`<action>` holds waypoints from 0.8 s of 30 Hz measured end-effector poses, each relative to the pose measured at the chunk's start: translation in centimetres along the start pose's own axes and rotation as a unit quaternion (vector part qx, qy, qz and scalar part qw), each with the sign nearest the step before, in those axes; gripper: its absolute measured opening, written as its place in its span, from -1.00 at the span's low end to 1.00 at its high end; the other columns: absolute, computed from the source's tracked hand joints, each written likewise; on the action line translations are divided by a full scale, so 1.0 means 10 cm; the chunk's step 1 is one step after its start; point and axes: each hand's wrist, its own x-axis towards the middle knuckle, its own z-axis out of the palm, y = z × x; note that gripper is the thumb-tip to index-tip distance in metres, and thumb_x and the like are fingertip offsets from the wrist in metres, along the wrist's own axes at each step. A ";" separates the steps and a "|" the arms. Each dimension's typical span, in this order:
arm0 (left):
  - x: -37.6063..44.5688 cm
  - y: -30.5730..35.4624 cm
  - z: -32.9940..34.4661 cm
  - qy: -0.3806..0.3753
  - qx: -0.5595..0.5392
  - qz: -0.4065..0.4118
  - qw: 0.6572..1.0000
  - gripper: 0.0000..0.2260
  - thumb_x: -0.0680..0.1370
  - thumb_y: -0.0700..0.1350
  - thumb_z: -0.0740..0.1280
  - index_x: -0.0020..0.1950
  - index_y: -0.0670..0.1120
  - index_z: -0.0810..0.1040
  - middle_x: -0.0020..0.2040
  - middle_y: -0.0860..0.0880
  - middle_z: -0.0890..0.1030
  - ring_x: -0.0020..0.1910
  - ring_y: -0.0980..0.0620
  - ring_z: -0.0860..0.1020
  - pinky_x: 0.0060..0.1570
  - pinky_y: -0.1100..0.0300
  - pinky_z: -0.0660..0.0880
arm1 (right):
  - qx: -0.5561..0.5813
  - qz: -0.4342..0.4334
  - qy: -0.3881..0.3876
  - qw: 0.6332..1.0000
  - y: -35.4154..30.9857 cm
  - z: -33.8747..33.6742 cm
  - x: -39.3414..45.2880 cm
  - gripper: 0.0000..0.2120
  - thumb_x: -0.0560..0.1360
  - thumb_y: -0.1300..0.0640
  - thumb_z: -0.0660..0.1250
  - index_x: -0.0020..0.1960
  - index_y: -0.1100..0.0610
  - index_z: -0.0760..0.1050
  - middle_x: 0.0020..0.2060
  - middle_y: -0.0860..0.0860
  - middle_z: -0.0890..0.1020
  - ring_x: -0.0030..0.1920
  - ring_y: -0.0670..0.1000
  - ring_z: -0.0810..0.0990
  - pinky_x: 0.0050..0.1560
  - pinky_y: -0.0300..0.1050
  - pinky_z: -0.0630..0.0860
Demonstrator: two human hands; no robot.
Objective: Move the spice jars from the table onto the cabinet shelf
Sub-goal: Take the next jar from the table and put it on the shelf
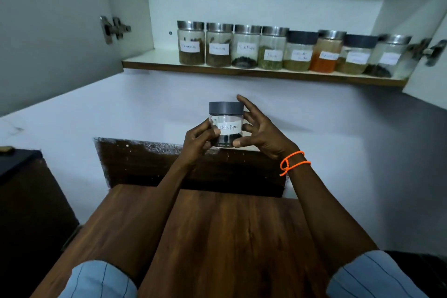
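Black Pepper jar (226, 126), upright and well below the cabinet shelf (242, 70), pinched low by left hand (197, 144) and right hand (260, 133) fingertips, right fingers partly splayed: likely to slip, or to knock the crowded shelf jar row (290, 52).

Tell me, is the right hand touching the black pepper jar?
Touching. The head view shows the right hand with its thumb and fingers against the black pepper jar, opposite the left hand.
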 end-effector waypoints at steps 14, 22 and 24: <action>0.17 0.43 -0.06 -0.002 0.028 0.070 0.997 -0.45 0.51 -0.01 0.38 0.47 -0.16 0.48 0.29 -0.17 0.64 0.28 -0.13 0.59 0.26 -0.10 0.55 | -0.030 -0.054 -0.035 0.997 -0.40 0.01 0.32 0.07 0.34 0.48 0.57 0.60 -0.20 0.19 0.52 0.05 0.39 0.41 0.15 0.52 0.31 0.29 0.55; 0.25 0.45 -0.16 0.006 0.042 0.071 0.997 -0.51 0.53 -0.04 0.38 0.45 -0.12 0.51 0.32 -0.20 0.60 0.34 -0.20 0.55 0.29 -0.15 0.51 | -0.036 -0.063 -0.028 0.997 -0.42 0.04 0.44 0.07 0.32 0.45 0.60 0.59 -0.22 0.21 0.49 0.02 0.44 0.39 0.13 0.55 0.31 0.26 0.56; 0.30 0.48 -0.21 0.024 0.076 0.082 0.993 -0.58 0.54 0.00 0.42 0.38 -0.06 0.58 0.33 -0.18 0.59 0.35 -0.27 0.52 0.33 -0.25 0.46 | -0.043 -0.067 -0.017 0.997 -0.44 0.06 0.50 0.09 0.30 0.41 0.63 0.58 -0.26 0.21 0.49 -0.02 0.45 0.39 0.08 0.55 0.32 0.23 0.56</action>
